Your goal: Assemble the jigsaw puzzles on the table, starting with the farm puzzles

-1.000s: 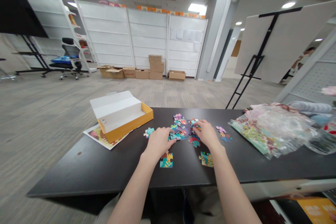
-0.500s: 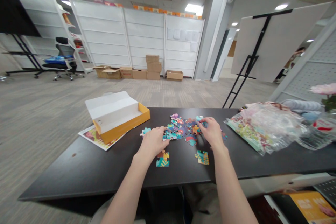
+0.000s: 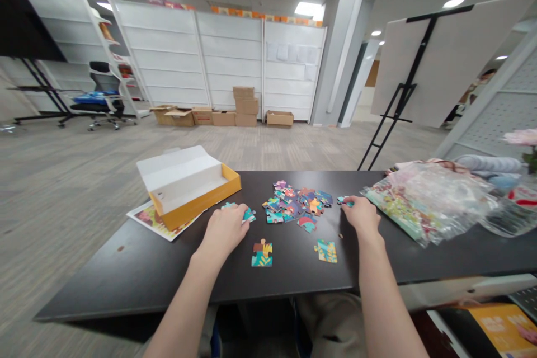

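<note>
At the centre of the frame, a loose pile of puzzle pieces (image 3: 289,206) was spread on the dark desk (image 3: 168,282). Left of it, a teal cluster (image 3: 249,215) was partly covered by the left hand (image 3: 224,228); the fingers were curved over it, but whether it was pinched or merely pressed flat could not be told. To the right of the pile, a small teal piece (image 3: 342,200) was touched by the bunched fingertips of the right hand (image 3: 361,213); a firm pinch could not be confirmed, since the thumb's hold was hidden.

At lower centre, a brown-and-yellow group (image 3: 262,254) and a leafy piece (image 3: 326,251) were set well apart, untouched.

The leafy piece could be knocked askew if the right forearm were swept inward. The small teal piece could be lost beneath the plastic-wrapped packet (image 3: 419,201) at right, whose edge was near that hand. The teal cluster could be pulled apart by uneven finger pressure, or be pushed against the yellow box (image 3: 201,205) if slid leftward.
</note>
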Demonstrator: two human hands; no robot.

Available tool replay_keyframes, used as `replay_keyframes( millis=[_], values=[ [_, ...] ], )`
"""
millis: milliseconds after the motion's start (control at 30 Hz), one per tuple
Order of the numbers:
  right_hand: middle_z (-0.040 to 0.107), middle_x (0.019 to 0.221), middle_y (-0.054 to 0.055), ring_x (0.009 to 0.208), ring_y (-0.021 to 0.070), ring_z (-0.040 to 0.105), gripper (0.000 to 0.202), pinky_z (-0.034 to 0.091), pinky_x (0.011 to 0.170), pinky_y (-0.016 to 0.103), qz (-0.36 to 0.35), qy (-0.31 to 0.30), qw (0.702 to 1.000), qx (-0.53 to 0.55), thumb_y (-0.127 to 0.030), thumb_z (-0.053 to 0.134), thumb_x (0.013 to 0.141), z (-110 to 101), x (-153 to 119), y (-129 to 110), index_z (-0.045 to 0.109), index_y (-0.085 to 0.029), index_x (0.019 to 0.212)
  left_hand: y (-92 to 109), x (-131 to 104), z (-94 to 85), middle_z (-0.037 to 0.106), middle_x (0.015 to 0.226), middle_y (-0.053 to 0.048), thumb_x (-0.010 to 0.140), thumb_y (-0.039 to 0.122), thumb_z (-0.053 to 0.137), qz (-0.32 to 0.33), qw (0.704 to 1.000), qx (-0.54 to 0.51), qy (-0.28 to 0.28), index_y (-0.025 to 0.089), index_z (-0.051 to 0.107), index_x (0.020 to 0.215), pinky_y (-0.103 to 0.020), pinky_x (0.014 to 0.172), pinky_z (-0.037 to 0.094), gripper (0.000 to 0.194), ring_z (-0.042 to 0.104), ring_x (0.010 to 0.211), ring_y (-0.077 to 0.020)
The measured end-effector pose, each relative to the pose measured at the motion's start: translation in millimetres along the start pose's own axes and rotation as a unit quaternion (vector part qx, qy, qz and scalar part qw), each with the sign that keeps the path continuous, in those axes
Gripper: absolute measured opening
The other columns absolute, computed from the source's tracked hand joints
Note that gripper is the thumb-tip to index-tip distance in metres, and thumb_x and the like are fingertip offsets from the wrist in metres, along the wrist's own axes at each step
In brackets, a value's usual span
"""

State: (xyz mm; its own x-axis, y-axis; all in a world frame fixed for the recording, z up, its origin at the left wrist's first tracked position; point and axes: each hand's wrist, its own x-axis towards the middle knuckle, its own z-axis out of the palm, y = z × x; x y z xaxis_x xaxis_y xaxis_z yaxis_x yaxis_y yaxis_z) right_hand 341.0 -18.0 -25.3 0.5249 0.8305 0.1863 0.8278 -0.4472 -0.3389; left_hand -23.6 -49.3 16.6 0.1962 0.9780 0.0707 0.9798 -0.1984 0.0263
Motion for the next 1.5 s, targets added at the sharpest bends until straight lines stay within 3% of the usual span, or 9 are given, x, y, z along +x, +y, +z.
replay_keyframes(
  millis=[100,200,333,467,633,867,1100,1333,1500],
  values=[
    [0.068,0.119,0.016,0.110,0.0390,0.061,0.027,0.050,0.087,0.055,0.004,0.022,1.000,-0.006,-0.032,0.062,0.087,3,0,0,0.079,-0.026,0.108,-3,-1,0.3,0.074,0.109,-0.011,0.096,0.032,0.054,-0.006,1.000,0.009,0.000,0.019,0.067,0.114,-0.038,0.083,0.050,0.026,0.070,0.099,-0.0291],
    [0.061,0.133,0.015,0.118,0.0387,0.057,0.030,0.049,0.093,0.053,-0.046,0.037,0.998,0.001,-0.032,0.059,0.089,7,1,-4,0.077,-0.023,0.112,-3,-2,-1.6,0.074,0.107,-0.012,0.096,0.032,0.055,-0.015,1.000,0.005,0.002,0.018,0.067,0.111,-0.038,0.084,0.050,0.024,0.070,0.099,-0.0290],
    [0.060,0.135,0.014,0.123,0.0331,0.055,0.033,0.047,0.098,0.044,-0.155,0.023,0.988,0.013,-0.035,0.060,0.090,16,5,-12,0.073,-0.022,0.117,-2,-3,-2.4,0.074,0.104,-0.012,0.095,0.033,0.056,-0.027,0.999,0.004,0.019,0.018,0.069,0.107,-0.039,0.087,0.050,0.023,0.068,0.105,-0.0308],
    [0.066,0.129,0.014,0.123,0.0316,0.057,0.037,0.043,0.103,0.042,-0.220,-0.032,0.975,-0.006,-0.033,0.061,0.090,23,8,-15,0.067,-0.018,0.124,3,1,4.1,0.073,0.112,-0.011,0.095,0.032,0.059,0.001,0.998,-0.053,0.043,0.018,0.069,0.110,-0.040,0.094,0.049,0.023,0.064,0.113,-0.0302],
    [0.071,0.118,0.013,0.110,0.0292,0.065,0.031,0.047,0.094,0.039,-0.216,-0.061,0.974,0.012,-0.030,0.062,0.089,19,8,-16,0.067,-0.018,0.117,20,7,15.1,0.067,0.127,-0.012,0.094,0.037,0.062,0.092,0.986,-0.127,0.047,0.018,0.063,0.124,-0.039,0.103,0.045,0.035,0.059,0.123,-0.0278],
    [0.072,0.111,0.009,0.104,0.0261,0.066,0.024,0.049,0.089,0.036,-0.212,-0.033,0.974,0.073,-0.033,0.067,0.085,9,7,-11,0.068,-0.021,0.105,39,14,22.0,0.065,0.131,-0.013,0.095,0.040,0.060,0.100,0.987,-0.122,0.041,0.018,0.057,0.131,-0.046,0.102,0.046,0.042,0.057,0.124,-0.0319],
    [0.072,0.108,0.011,0.097,0.0285,0.068,0.022,0.051,0.084,0.038,-0.148,0.027,0.987,0.060,-0.031,0.066,0.082,0,8,4,0.070,-0.021,0.101,42,18,24.5,0.066,0.124,-0.011,0.096,0.038,0.059,0.109,0.989,-0.098,0.037,0.020,0.060,0.128,-0.044,0.099,0.047,0.036,0.061,0.116,-0.0300],
    [0.073,0.107,0.009,0.095,0.0269,0.068,0.023,0.050,0.088,0.039,-0.192,0.035,0.974,0.111,-0.032,0.064,0.079,-2,7,3,0.069,-0.021,0.099,38,14,23.5,0.066,0.120,-0.009,0.097,0.034,0.059,0.121,0.987,-0.097,0.036,0.023,0.062,0.123,-0.042,0.095,0.049,0.029,0.062,0.111,-0.0280],
    [0.073,0.107,0.010,0.101,0.0278,0.068,0.024,0.050,0.092,0.039,-0.225,0.044,0.965,0.131,-0.028,0.065,0.077,-2,21,-7,0.070,-0.020,0.100,35,12,19.4,0.067,0.119,-0.007,0.097,0.030,0.059,0.127,0.987,-0.096,0.024,0.025,0.063,0.124,-0.040,0.095,0.050,0.028,0.063,0.110,-0.0261]
  ],
)
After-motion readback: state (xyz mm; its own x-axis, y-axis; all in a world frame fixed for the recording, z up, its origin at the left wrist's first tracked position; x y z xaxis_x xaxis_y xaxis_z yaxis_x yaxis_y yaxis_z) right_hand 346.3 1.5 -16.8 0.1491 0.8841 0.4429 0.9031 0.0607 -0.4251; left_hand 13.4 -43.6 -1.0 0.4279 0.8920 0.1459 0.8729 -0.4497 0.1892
